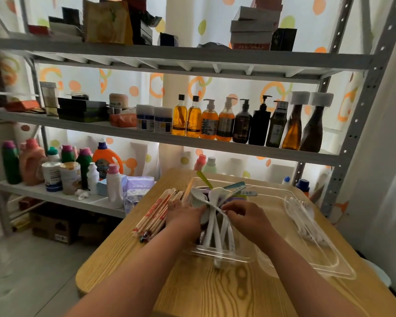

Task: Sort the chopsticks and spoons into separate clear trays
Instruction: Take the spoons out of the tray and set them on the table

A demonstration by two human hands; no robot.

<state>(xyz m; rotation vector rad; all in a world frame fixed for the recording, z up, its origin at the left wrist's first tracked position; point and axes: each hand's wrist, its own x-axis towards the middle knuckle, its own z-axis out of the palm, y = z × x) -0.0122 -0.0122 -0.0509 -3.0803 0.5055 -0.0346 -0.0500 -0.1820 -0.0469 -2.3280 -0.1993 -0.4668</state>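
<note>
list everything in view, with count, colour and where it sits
table: one, light wood, foreground
spoon tray: one, clear, table centre
right tray: one, clear, table's right
chopsticks: many, wood and red, left of spoon tray
spoons: several, mostly white, in spoon tray
shelf rack: one, grey, behind table
bottles: many, amber and dark, middle shelf
boxes: several, dark and pale, top shelf
left hand: on the spoons, grip hidden
right hand: pinches a white spoon
</note>
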